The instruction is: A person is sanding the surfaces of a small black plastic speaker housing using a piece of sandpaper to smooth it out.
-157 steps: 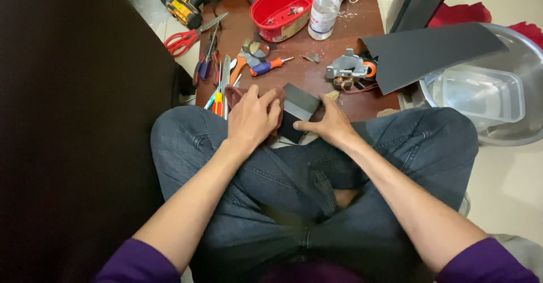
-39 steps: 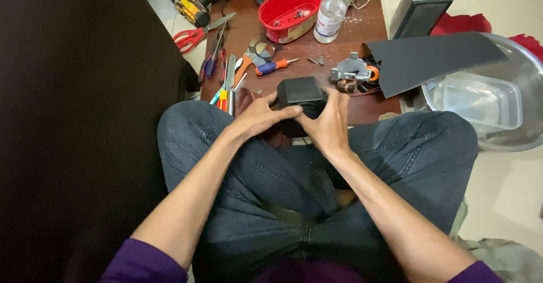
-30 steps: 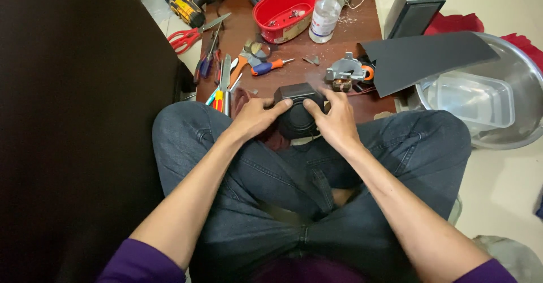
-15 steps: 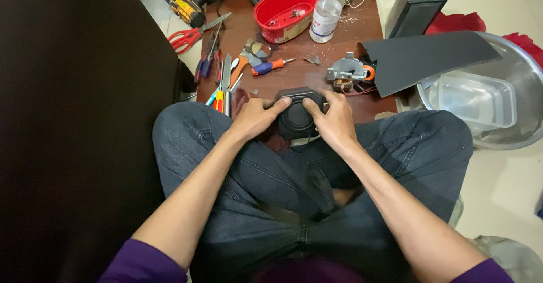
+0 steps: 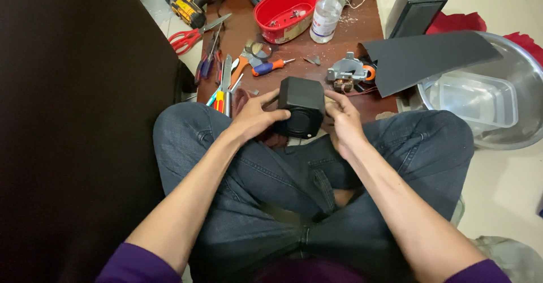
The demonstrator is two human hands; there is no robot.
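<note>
1. Over the lap, both hands grip a small black speaker (image 5: 301,108), held just above the near edge of the brown table (image 5: 317,48).
2. Left hand (image 5: 255,119) wraps its left side, thumb across the front and fingers closed on it.
3. Right hand (image 5: 341,120) clasps the right side, fingers curled behind.
4. Its round cone seems to face down toward the jeans (image 5: 271,181), though shadow blurs it.
5. Beyond it lie a red tub (image 5: 284,12), a clear bottle (image 5: 326,12), a yellow drill (image 5: 195,1), red scissors (image 5: 192,34) and screwdrivers (image 5: 270,67).
6. At the right, a black sheet (image 5: 430,58) rests over a steel basin (image 5: 526,90) holding a clear tub (image 5: 478,99).
</note>
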